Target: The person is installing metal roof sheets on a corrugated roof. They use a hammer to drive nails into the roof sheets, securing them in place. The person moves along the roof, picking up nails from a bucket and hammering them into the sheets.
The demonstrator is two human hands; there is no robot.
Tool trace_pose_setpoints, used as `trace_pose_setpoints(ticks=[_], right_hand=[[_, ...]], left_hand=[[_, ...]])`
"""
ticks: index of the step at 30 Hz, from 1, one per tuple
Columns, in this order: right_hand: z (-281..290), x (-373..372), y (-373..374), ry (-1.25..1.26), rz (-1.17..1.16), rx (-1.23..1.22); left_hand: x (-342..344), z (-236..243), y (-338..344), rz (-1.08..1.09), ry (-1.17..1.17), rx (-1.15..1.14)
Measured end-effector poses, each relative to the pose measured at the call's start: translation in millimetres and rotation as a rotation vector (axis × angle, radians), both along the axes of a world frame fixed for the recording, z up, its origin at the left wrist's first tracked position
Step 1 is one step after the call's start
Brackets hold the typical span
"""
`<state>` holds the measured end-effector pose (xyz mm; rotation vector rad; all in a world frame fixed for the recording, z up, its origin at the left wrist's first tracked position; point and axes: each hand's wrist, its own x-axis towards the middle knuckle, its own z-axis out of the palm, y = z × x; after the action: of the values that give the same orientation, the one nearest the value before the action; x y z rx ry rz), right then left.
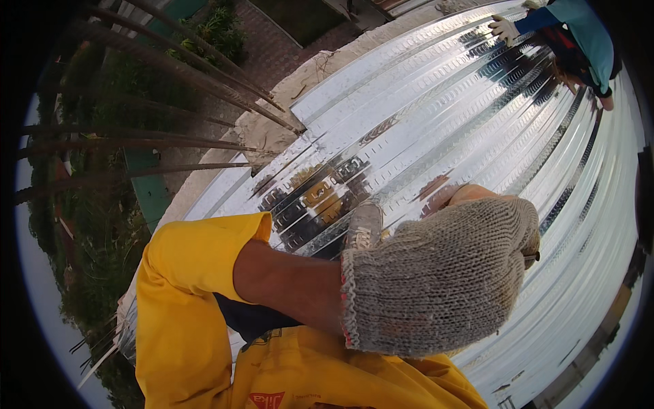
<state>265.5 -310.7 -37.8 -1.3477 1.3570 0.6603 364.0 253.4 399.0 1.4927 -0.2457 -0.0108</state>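
My left hand (436,279), in a grey knitted work glove, reaches across the middle from a yellow sleeve (197,273). Its fingers are curled closed at the far right end of the glove. A small dark tip (535,258) pokes out there; what it belongs to is hidden in the grip. A patch of bare skin (470,193) shows just beyond the glove, and I cannot tell what part it is. Beneath the hand lies shiny ribbed metal decking (409,146). No right hand can be made out.
A grey shoe (364,223) stands on the decking. Rusty steel bars (184,71) jut up at the left, beside a rough concrete edge (276,136) with ground and plants far below. At the far right a co-worker in a teal shirt (582,34) bends down, a white-gloved hand (504,29) over the sheets.
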Motion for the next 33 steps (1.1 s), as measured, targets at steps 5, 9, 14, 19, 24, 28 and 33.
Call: trace_pose_setpoints(ticks=[5, 9, 14, 19, 24, 28, 33], right_hand=[[7, 10, 3, 0.001, 0.019, -0.025], [2, 26, 9, 0.010, 0.004, -0.036], [22, 25, 19, 0.037, -0.046, -0.087], [38, 18, 42, 0.056, -0.072, -0.110], [57, 27, 76, 0.059, -0.113, -0.170], [39, -2, 61, -0.093, -0.089, -0.234], [37, 8, 121, -0.120, -0.226, -0.259]], left_hand=[[21, 23, -23, -0.051, 0.294, -0.190], [82, 23, 10, 0.244, 0.515, -0.104], [247, -6, 199, 0.788, 0.437, -0.025], [295, 31, 342, 1.141, 0.421, 0.442], [277, 4, 506, 0.951, 0.521, 0.785], [375, -70, 438, 0.810, 0.603, 0.818], [412, -190, 388, -0.049, 0.432, 1.703]])
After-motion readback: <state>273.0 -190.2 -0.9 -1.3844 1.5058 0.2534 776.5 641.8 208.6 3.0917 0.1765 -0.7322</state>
